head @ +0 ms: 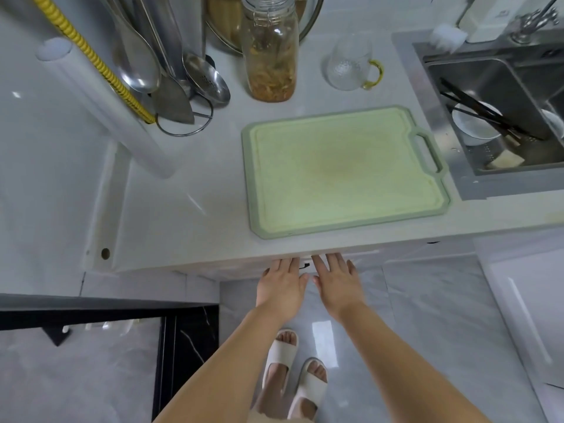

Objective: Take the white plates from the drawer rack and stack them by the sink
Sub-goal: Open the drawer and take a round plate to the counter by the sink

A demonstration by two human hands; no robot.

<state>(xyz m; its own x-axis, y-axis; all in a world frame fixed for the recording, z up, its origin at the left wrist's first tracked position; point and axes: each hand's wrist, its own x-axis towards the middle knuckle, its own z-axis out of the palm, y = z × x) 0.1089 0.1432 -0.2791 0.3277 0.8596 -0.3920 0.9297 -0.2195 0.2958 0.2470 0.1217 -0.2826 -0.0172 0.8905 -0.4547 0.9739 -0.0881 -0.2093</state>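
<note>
**Both hands reach under the worktop edge**

The left hand (282,283) and right hand (334,279) lie side by side, backs up, fingers straight and slightly spread, fingertips hidden under the worktop (189,221) lip at the drawer front (305,265). Neither holds anything. The drawer looks closed; no plates or rack show. The sink (494,117) sits far right, holding a white bowl (473,122) and dark chopsticks (485,114). A green board (341,169) lies between, handle toward the sink.

No text, label, brand or number is legible; faint print on the white appliance (500,16) is too blurred to read.
</note>
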